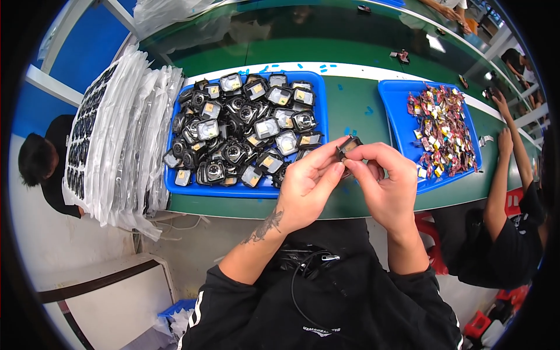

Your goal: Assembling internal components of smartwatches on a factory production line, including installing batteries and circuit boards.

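Observation:
Over the table's front edge, between the two trays, both hands meet at a small black watch case (349,147) with a light-coloured inside. My left hand (308,189) grips it from the left between thumb and fingers. On its right edge, the thumb and forefinger of my right hand (389,184) pinch close together; whether a smaller part is between them is too small to tell. Left of my hands is a blue tray (322,105) heaped with similar black watch cases (233,125). Another blue tray (398,96) to the right bears a pile of small reddish, white and yellow parts (440,131).
Stacked plastic-wrapped sheets of dark parts (125,134) stand left of the trays. Beyond them runs a green conveyor belt (274,44) carrying a few parts. Small blue pieces (368,110) lie scattered on the green table (341,204). Co-workers sit left and right (496,239).

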Tool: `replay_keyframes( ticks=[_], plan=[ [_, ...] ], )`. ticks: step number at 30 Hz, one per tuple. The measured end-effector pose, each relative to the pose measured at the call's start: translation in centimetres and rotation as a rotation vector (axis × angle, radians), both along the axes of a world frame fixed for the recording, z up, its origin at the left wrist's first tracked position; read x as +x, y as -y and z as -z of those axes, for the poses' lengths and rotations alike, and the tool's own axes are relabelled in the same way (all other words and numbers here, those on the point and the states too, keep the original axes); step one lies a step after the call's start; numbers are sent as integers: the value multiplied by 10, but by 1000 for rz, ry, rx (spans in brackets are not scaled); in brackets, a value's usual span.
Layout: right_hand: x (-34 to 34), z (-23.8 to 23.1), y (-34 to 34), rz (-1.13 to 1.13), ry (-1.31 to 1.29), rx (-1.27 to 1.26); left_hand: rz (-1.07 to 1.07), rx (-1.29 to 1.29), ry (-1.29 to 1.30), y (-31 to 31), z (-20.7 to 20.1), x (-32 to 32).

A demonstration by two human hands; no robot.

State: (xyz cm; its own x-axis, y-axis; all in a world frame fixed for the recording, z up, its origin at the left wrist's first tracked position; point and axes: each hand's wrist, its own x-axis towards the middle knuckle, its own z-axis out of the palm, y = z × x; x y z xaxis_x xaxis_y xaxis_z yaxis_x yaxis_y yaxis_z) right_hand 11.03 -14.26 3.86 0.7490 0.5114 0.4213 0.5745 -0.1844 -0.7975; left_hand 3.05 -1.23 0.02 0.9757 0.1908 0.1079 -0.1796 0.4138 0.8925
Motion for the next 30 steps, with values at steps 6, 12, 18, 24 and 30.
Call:
replay_keyframes(
  ticks=[6, 12, 18, 24, 30],
  plan=[
    [1, 2, 1, -7, -40, -7, -7, 14, 6, 1, 2, 0],
    [1, 3, 2, 0, -155, 36, -7, 1, -4, 2, 2, 1],
    [4, 0, 3, 12, 9, -27, 9, 103, -23, 3, -1, -2],
    [9, 1, 3, 93, 209, -58, 8, 90, -10, 3, -2, -2],
    [4, 28, 11, -46, -415, 583, -123, -26, 47, 10, -16, 3]
  ],
)
